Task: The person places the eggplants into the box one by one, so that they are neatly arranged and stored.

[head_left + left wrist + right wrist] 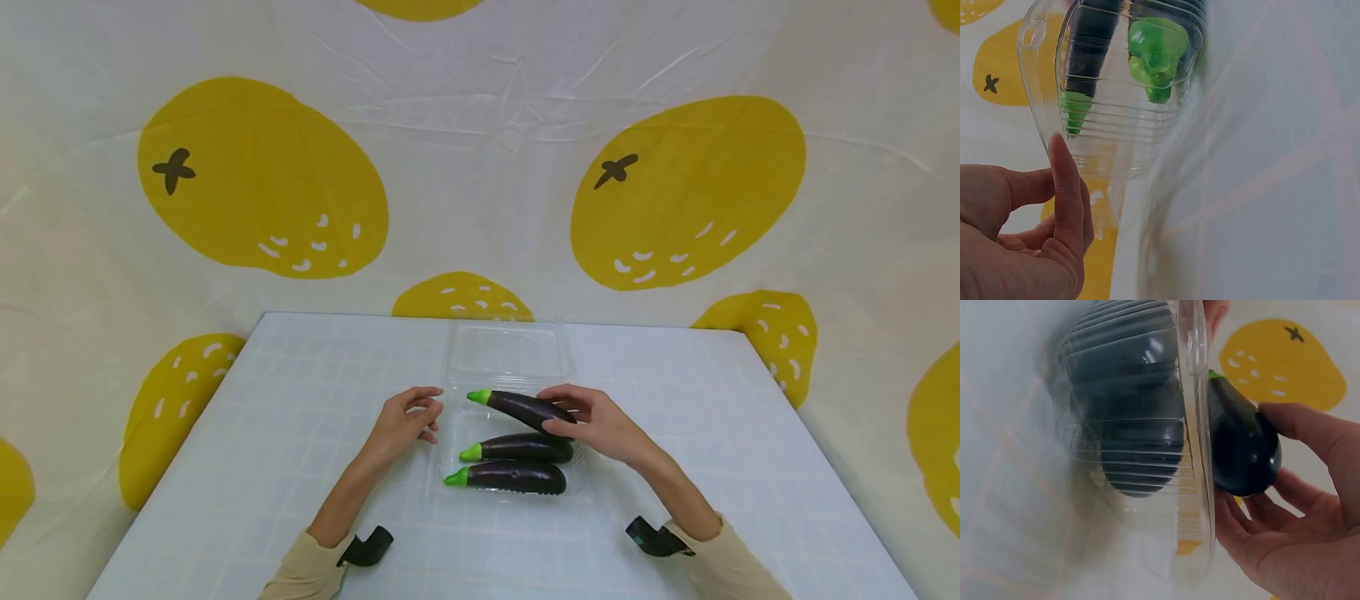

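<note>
My right hand [600,423] holds the thick end of a dark purple eggplant [525,407] with a green stem, thumb and fingers on either side of it. In the right wrist view that eggplant [1244,444] is above the rim of a clear plastic clamshell box [1194,487]. Two more eggplants lie side by side inside: a middle one [528,448] and a near one [517,477], stems to the left. My left hand [407,422] is at the box's left side, fingers loosely bent, holding nothing; in the left wrist view a fingertip [1057,142] is right at the rim.
The box's clear lid [508,350] lies folded back toward the far edge of the table. A pale checked cloth covers the table [300,400]. Behind it hangs a white curtain [480,192] printed with yellow fruit. Each wrist wears a black camera mount [367,547].
</note>
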Action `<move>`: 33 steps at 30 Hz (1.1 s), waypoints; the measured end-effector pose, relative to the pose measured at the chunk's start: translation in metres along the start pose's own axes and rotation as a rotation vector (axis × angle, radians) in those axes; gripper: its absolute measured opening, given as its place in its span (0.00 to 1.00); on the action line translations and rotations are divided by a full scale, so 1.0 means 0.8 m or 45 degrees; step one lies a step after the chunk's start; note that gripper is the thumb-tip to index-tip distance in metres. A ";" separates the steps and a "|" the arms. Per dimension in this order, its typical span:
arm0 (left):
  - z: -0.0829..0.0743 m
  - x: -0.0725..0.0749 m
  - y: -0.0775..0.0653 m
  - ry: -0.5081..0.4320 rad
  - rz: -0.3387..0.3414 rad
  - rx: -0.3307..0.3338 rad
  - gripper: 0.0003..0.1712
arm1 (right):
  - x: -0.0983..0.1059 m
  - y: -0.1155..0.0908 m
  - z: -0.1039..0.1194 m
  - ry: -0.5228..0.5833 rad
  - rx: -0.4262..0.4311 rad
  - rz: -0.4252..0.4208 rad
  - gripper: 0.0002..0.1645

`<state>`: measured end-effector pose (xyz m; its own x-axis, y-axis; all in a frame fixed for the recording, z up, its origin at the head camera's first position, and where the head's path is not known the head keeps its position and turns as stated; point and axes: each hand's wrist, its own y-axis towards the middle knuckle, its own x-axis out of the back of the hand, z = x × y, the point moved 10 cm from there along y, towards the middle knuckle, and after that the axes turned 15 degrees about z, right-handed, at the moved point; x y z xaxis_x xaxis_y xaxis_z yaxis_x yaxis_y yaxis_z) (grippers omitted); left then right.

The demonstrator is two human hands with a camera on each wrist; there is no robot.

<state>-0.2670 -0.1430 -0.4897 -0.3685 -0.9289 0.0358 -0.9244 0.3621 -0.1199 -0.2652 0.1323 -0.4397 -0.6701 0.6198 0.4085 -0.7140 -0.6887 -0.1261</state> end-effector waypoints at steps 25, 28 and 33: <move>-0.003 -0.002 0.000 -0.025 0.020 -0.016 0.23 | -0.021 0.023 0.043 -0.568 0.183 0.085 0.23; -0.003 -0.002 0.000 -0.026 0.016 -0.016 0.22 | -0.024 0.025 0.048 -0.636 0.219 0.120 0.23; -0.003 -0.001 0.000 -0.019 0.012 -0.010 0.22 | -0.029 0.027 0.053 -0.747 0.259 0.168 0.23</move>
<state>-0.2666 -0.1419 -0.4878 -0.3754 -0.9266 0.0198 -0.9218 0.3710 -0.1125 -0.2564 0.0873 -0.4139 -0.4854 0.2552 0.8362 -0.5413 -0.8388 -0.0582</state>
